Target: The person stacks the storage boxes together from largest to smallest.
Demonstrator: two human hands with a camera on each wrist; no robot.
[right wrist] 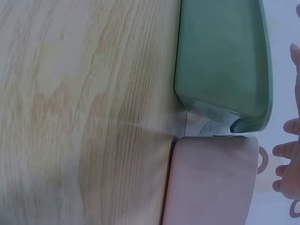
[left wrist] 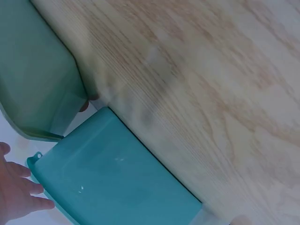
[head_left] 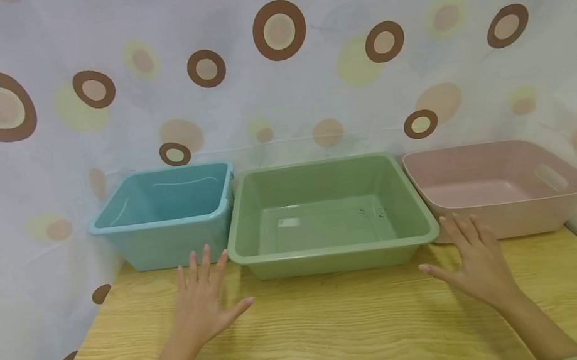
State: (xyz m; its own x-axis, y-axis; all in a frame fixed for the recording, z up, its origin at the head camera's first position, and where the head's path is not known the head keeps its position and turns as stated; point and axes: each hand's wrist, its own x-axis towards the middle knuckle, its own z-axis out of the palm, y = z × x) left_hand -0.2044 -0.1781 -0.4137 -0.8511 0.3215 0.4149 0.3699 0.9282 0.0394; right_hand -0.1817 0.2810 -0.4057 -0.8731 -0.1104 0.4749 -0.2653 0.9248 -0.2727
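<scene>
Three plastic bins stand side by side along the back of a wooden table: a blue bin at left, a green bin in the middle and a pink bin at right. My left hand is spread over the table in front of the blue bin, its fingertips overlapping that bin's lower front in the head view. The right hand, also spread with the thumb out, is before the gap between green and pink, fingertips overlapping the pink bin's front. Both hands hold nothing. The green bin's floor shows a pale label and small dark marks.
A white curtain with brown and pastel circles hangs behind the bins and down both sides. The wooden table stretches toward me, bare between the two hands, with a bright reflection near its front.
</scene>
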